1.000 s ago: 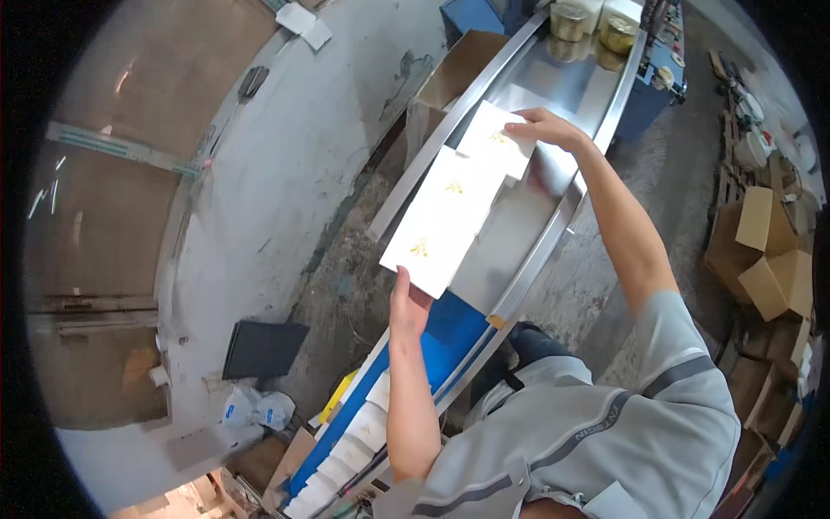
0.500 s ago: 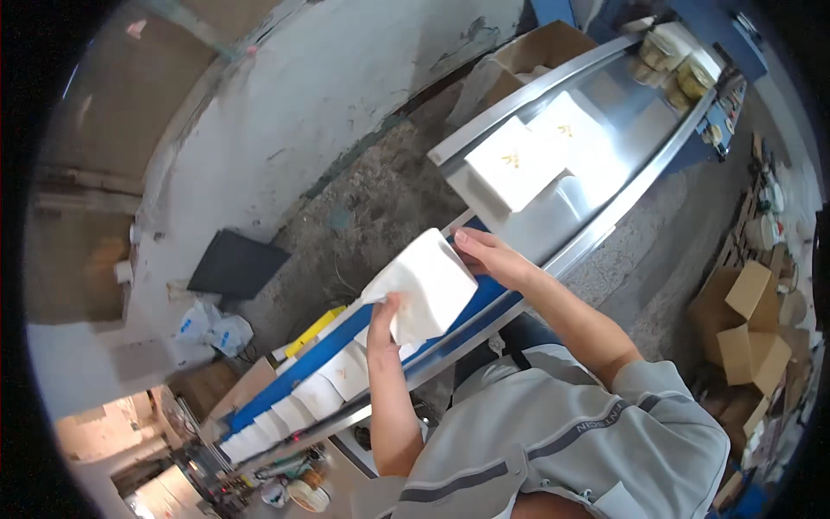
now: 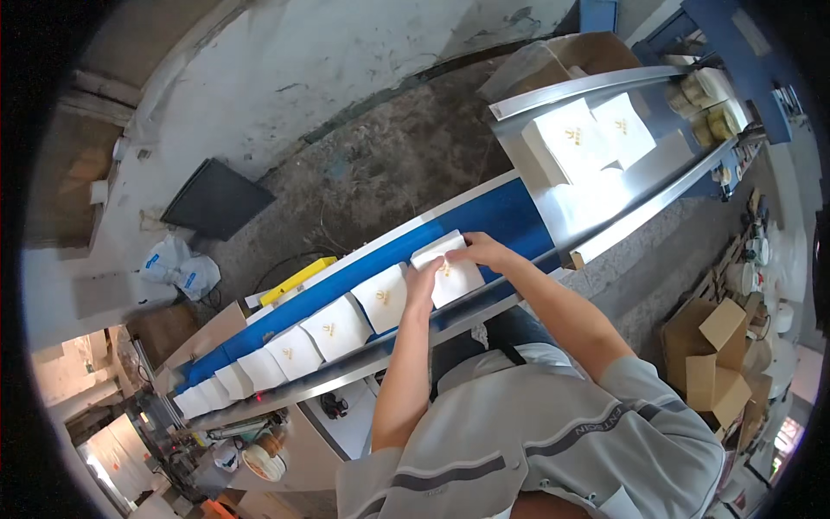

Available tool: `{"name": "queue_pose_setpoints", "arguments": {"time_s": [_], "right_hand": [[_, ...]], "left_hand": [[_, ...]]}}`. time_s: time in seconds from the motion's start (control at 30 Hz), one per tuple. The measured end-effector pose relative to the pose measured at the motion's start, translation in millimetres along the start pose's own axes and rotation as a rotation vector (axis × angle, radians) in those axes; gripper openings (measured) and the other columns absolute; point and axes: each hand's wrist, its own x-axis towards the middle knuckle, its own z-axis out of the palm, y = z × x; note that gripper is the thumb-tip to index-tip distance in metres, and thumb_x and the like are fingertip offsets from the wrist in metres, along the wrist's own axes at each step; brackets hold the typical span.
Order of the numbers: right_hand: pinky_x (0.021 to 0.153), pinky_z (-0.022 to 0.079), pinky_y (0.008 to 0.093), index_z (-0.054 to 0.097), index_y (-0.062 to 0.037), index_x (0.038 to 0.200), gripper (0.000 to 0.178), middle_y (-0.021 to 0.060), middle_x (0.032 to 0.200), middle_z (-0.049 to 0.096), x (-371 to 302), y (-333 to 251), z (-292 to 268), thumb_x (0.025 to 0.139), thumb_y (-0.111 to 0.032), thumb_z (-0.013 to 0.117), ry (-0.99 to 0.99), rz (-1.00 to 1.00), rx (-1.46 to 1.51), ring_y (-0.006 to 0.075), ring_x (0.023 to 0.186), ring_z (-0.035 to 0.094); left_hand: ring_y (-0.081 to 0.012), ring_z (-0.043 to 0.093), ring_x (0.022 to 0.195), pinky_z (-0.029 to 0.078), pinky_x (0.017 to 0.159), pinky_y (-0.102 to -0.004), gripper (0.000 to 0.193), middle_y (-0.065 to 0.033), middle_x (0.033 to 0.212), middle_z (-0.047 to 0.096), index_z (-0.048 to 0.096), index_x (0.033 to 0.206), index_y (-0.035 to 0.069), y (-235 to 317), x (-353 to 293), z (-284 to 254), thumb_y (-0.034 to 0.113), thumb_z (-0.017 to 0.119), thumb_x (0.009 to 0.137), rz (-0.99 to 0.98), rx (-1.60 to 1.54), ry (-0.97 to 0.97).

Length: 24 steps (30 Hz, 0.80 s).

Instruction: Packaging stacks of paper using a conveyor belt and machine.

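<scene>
On the blue conveyor belt (image 3: pixel 510 216) that runs slantwise across the view, a white stack of napkins (image 3: pixel 450 270) lies under both of the person's hands, at the upper end of a row of like white stacks. The left hand (image 3: pixel 423 278) has its fingers curled round the stack's near left edge, closed on it, and the right hand (image 3: pixel 478 250) lies over the far top edge with its fingers bent down onto the paper, so the stack is held between the two. Just beside it, down the belt to the left, comes a second white stack (image 3: pixel 381 297) with a small gold mark on top, then a third (image 3: pixel 335 328) and a fourth (image 3: pixel 293 350), and smaller ones further off toward the belt's lower end, each close to its neighbour. Up the belt to the right, a steel chute (image 3: pixel 622 186) with raised metal rails takes over from the blue surface, and two more white stacks (image 3: pixel 575 138) rest on it side by side, well apart from the hands. Beyond those, at the chute's far end, stand some round tins (image 3: pixel 702 95). Past the belt is rough concrete floor (image 3: pixel 380 164), with a flat dark panel (image 3: pixel 216 199) and a white plastic bag (image 3: pixel 180 266) lying on it. Open cardboard boxes (image 3: pixel 705 359) sit to the person's right, and the grey sleeves of the person's shirt (image 3: pixel 553 432) fill the lower edge.
</scene>
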Motion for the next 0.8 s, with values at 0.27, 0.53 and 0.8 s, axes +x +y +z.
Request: {"name": "queue_pose_setpoints", "arguments": {"time_s": [0.27,0.53,0.8], "right_hand": [[0.091,0.047,0.0374,0.053,0.0087,0.124,0.073,0.0283,0.121,0.059,-23.3,7.7,3.3,0.079,-0.044,0.074,0.215,-0.392,-0.373,0.0321,0.112,0.059],[0.091,0.051,0.0341,0.058,0.0012,0.126,0.043,0.0137,0.113,0.066,-198.0,-110.8,-178.5,0.093,-0.025,0.064,0.261,-0.944,0.066,0.0189,0.105,0.062],[0.101,0.04,0.0316,0.047,0.002,0.137,0.073,0.015,0.128,0.058,-153.6,-93.3,-372.1,0.091,-0.053,0.058,0.556,-0.434,0.066,0.0218,0.12,0.053]], "left_hand": [[-0.0302,0.032,0.138,0.026,0.113,-0.0381,0.097,-0.0239,0.149,0.031,0.02,0.148,-0.006,13.8,3.6,14.5,0.053,0.066,0.085,-0.01,0.311,0.276],[-0.0298,0.028,0.141,0.023,0.114,-0.0348,0.088,-0.0278,0.152,0.024,0.014,0.147,-0.01,107.9,-51.4,88.7,0.038,0.063,0.093,0.274,0.022,-0.023],[-0.0346,0.022,0.141,0.018,0.114,-0.0518,0.095,-0.0174,0.151,0.027,0.023,0.145,-0.004,144.1,6.8,195.1,0.056,0.066,0.085,-0.053,-0.036,-0.408]]}}
